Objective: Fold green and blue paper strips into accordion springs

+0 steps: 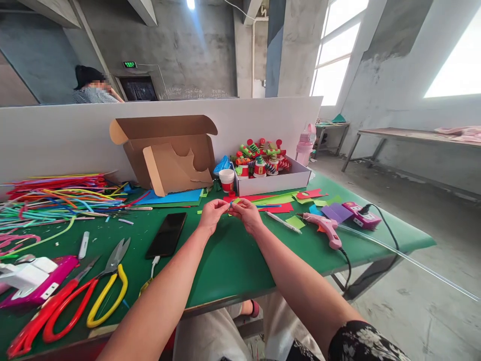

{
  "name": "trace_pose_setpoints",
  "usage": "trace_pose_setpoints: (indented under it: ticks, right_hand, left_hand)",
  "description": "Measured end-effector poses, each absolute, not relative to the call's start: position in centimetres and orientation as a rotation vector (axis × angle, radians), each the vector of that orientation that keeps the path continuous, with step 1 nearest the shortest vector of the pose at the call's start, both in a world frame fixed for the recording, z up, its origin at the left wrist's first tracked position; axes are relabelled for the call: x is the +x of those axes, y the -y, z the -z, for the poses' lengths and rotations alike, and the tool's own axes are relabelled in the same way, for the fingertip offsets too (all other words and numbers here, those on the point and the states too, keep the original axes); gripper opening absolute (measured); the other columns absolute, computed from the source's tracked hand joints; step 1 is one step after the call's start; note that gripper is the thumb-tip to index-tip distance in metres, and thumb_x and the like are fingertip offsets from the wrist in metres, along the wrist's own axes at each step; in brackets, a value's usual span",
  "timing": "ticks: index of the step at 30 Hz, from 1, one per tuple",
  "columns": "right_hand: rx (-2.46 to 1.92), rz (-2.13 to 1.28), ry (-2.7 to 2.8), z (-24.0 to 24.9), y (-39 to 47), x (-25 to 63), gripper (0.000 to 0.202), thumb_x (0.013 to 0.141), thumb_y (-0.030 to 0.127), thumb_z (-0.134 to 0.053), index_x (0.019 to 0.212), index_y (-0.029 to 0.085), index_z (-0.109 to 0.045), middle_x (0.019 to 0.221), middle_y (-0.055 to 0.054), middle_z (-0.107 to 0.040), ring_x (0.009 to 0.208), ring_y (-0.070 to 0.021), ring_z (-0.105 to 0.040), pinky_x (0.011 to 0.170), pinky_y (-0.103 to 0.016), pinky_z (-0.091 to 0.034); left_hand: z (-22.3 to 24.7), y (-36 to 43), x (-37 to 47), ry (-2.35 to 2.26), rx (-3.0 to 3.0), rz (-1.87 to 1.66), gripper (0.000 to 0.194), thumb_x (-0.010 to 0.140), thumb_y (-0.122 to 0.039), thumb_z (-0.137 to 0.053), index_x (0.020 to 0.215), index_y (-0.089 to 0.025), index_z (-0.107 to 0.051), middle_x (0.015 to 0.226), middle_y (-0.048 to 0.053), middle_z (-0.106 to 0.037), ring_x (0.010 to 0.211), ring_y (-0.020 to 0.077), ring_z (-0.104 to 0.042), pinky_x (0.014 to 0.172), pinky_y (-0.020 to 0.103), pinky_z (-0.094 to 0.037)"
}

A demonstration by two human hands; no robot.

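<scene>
Over the middle of the green table, my left hand and my right hand meet fingertip to fingertip. Both are closed in a pinch on a small blue piece, mostly hidden by the fingers and too small to name. Just behind the fingers lie a red round piece and red and green paper strips. A white pen rests right of my right hand, beside a light green paper square. Left of my left hand is a black phone with a white cable.
A pink glue gun lies at right near a power strip. Red scissors and yellow-handled shears lie front left, pipe cleaners behind. A cardboard box, paper cups and a white box of decorated figures stand at the back.
</scene>
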State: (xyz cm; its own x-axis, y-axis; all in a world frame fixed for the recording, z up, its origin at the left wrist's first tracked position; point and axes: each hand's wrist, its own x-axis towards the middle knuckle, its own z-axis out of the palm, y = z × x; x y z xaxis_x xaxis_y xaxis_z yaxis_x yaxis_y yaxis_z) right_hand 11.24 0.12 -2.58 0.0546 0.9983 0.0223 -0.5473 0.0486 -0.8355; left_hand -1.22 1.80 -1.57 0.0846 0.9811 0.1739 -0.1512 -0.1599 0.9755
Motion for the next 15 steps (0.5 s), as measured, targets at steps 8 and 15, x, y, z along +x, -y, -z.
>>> trace_pose_setpoints:
  ticks: [8,15]
  right_hand:
    - [-0.765,-1.391,0.757,2.62,-0.01,11.23,0.034,0.05,0.029,-0.088,0.068,0.019,-0.061,0.064,0.0,-0.07,0.062,-0.0188,-0.071,0.068,-0.031,-0.058]
    - [-0.78,-1.405,0.669,2.55,-0.16,11.27,0.032,0.053,0.026,-0.088,0.066,0.019,-0.059,0.06,0.001,-0.069,0.059,-0.0178,-0.07,0.065,-0.03,-0.059]
  left_hand:
    - [1.59,-1.71,-1.21,-0.912,1.256,-1.297,0.033,0.051,-0.041,-0.082,0.064,-0.017,-0.063,0.061,0.0,-0.064,0.06,0.0134,-0.057,0.066,0.03,-0.048]
    - [1.77,-1.81,-1.03,-0.923,1.258,-1.31,0.031,0.052,-0.039,-0.08,0.063,-0.017,-0.063,0.058,-0.001,-0.061,0.057,0.0117,-0.053,0.063,0.028,-0.046]
